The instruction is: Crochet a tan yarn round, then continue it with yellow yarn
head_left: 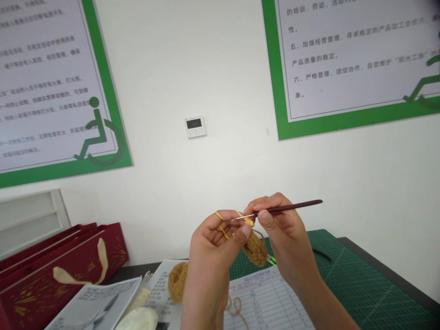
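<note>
My left hand (pixel 216 240) is raised in front of me, fingers closed, pinching a small brown crocheted piece (pixel 256 247) with yellow yarn (pixel 220 215) looped over the forefinger. My right hand (pixel 282 229) is closed round a dark red crochet hook (pixel 288 208), whose metal tip points left into the yellow stitches between the two hands. A strand of brown yarn hangs down toward a brown yarn ball (pixel 177 282) on the table below.
A green cutting mat (pixel 360 279) covers the table at right, with printed sheets (pixel 268 298) on it. Red gift bags (pixel 58 270) stand at left, beside cream yarn (pixel 137 318). The white wall carries green-framed posters (pixel 343 59) and a thermostat (pixel 195 126).
</note>
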The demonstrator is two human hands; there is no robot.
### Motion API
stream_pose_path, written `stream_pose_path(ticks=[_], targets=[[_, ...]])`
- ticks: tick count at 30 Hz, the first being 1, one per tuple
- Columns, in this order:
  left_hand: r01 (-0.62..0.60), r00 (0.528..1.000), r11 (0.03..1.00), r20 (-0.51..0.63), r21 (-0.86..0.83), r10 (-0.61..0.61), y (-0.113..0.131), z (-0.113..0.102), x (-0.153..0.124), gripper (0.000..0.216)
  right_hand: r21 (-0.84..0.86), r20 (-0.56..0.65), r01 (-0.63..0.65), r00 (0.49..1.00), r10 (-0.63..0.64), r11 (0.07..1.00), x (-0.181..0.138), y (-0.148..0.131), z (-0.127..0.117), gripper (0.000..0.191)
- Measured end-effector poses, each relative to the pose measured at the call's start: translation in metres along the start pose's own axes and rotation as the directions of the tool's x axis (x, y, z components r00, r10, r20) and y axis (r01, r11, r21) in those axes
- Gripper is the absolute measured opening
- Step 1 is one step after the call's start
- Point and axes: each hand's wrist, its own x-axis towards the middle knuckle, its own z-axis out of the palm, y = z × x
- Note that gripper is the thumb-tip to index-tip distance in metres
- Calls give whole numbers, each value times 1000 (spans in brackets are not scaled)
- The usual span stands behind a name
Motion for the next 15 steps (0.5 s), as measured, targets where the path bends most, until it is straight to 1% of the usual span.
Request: stream_pose_path(ticks=[5,9,12,15], targets=[[7,993,999,114,42,-12,1,-7,2,15,8,-46,-46,998,47,999,-1,5,-3,9],[-1,985,997,173,78,-13,2,-11,3,20,101,-72,-148,985,156,984,0,5,-4,11],[37,983,997,179,74,-50,1,-11,3,29,184,-63,-232,967,246,955,1,2,-5,12],[44,986,996,157,79,-56,-2,-9,2,36,207,-51,-257,961,273,944,2,-1,-5,13]])
